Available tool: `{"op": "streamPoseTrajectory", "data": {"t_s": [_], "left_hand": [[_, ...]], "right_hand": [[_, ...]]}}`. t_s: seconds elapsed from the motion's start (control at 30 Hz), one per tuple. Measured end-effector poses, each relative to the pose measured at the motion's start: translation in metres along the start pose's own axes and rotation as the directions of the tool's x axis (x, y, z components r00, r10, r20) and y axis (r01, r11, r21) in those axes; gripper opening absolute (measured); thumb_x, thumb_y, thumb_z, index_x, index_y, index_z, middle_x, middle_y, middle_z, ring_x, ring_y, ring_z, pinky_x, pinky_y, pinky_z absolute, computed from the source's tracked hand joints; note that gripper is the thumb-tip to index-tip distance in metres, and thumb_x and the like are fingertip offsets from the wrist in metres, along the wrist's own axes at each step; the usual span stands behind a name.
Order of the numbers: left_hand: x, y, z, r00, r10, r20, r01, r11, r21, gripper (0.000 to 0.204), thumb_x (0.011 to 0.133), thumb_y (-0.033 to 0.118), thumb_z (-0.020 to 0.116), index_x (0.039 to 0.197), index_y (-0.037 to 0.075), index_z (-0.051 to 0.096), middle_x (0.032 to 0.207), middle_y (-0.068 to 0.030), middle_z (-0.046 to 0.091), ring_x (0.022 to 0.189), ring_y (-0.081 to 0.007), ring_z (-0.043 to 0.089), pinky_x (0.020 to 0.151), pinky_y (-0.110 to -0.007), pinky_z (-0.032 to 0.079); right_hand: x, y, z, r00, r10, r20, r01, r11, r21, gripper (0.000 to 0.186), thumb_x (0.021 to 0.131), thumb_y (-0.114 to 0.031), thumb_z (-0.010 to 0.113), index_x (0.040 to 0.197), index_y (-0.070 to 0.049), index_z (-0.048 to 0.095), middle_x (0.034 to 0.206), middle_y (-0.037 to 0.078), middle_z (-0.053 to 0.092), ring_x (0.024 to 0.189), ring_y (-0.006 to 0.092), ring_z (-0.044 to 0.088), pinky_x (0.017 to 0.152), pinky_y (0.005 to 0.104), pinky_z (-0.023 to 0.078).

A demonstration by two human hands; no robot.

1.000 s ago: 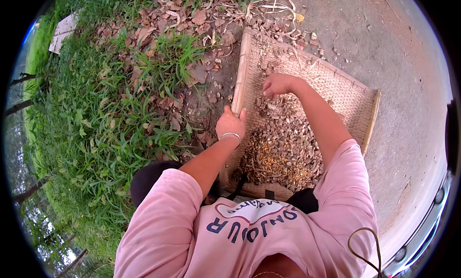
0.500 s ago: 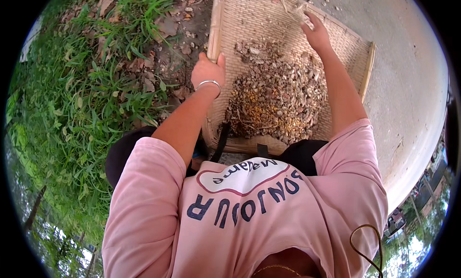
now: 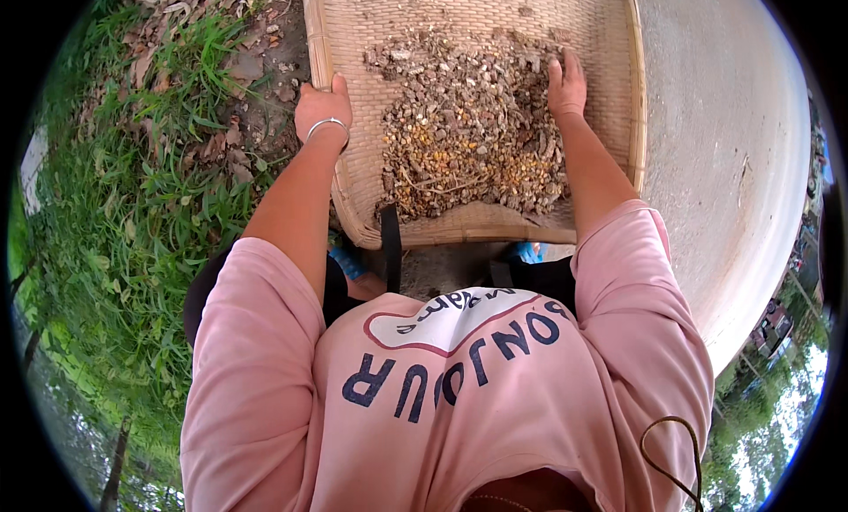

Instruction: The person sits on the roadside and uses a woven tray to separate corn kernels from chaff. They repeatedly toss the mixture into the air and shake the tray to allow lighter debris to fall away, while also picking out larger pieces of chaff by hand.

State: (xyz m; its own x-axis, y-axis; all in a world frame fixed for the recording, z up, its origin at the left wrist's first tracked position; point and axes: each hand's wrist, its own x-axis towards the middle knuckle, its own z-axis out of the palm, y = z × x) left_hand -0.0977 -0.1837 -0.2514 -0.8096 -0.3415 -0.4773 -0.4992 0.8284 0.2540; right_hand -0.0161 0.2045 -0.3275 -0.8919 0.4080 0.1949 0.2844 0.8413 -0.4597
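My left hand [image 3: 320, 114], wearing a silver bangle, grips the left rim of a woven bamboo tray [image 3: 634, 88]. Across the middle of the tray lies a loose heap of yellow kernels, husks and brown crumbly bits [image 3: 459, 123]. At the right side of this heap, my right hand [image 3: 567, 88] reaches onto the tray with fingers stretched out; whether the fingertips press into the bits is hard to tell. A black strap [image 3: 390, 229] hangs at the tray's near edge, close to my body.
Grass [image 3: 150, 229] and bare soil with dry leaves [image 3: 238, 97] lie on the left. Pale pavement [image 3: 715, 159] runs along the right, with vehicles [image 3: 777, 326] at the far right rim. My blue-covered feet [image 3: 526, 251] show below the tray.
My view has shifted, so the tray sits higher and more upright in it. My right hand has moved from the far part of the tray to the heap's right side, its fingers straightened.
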Motion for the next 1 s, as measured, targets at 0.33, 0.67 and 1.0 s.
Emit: {"op": "streamPoseTrajectory", "data": {"t_s": [0.33,0.67,1.0], "left_hand": [[-0.003,0.005,-0.002,1.000,-0.015,-0.025,0.016,0.999,0.036,0.064,0.086,0.048,0.057,0.125,-0.003,0.049,0.117,-0.0215,0.062,0.108,-0.0336,0.062,0.091,-0.043,0.050],[-0.010,0.000,-0.004,0.997,0.038,-0.063,-0.037,0.999,0.019,0.060,0.081,0.039,0.062,0.122,-0.003,0.048,0.113,-0.0242,0.063,0.102,-0.0376,0.063,0.090,-0.044,0.050],[-0.034,-0.026,0.009,0.981,0.173,-0.093,-0.174,0.985,-0.006,0.050,0.082,0.034,0.063,0.113,0.002,0.039,0.101,-0.0280,0.063,0.094,-0.0439,0.062,0.083,-0.049,0.049]], "right_hand": [[-0.110,-0.002,-0.053,0.974,0.199,-0.109,-0.203,0.979,-0.030,0.040,0.093,-0.029,0.048,0.123,-0.002,0.052,0.122,0.021,0.054,0.113,0.0395,0.050,0.096,0.0447,0.042],[-0.141,-0.055,-0.006,0.911,0.387,-0.140,-0.410,0.880,-0.238,0.057,0.089,-0.035,0.057,0.132,-0.001,0.042,0.139,0.020,0.039,0.132,0.0377,0.032,0.111,0.0519,0.024],[-0.031,-0.124,0.046,0.973,0.054,0.223,-0.020,0.988,-0.153,0.060,0.094,-0.044,0.045,0.138,-0.004,0.036,0.147,0.019,0.031,0.139,0.0337,0.026,0.116,0.0519,0.014]]}}
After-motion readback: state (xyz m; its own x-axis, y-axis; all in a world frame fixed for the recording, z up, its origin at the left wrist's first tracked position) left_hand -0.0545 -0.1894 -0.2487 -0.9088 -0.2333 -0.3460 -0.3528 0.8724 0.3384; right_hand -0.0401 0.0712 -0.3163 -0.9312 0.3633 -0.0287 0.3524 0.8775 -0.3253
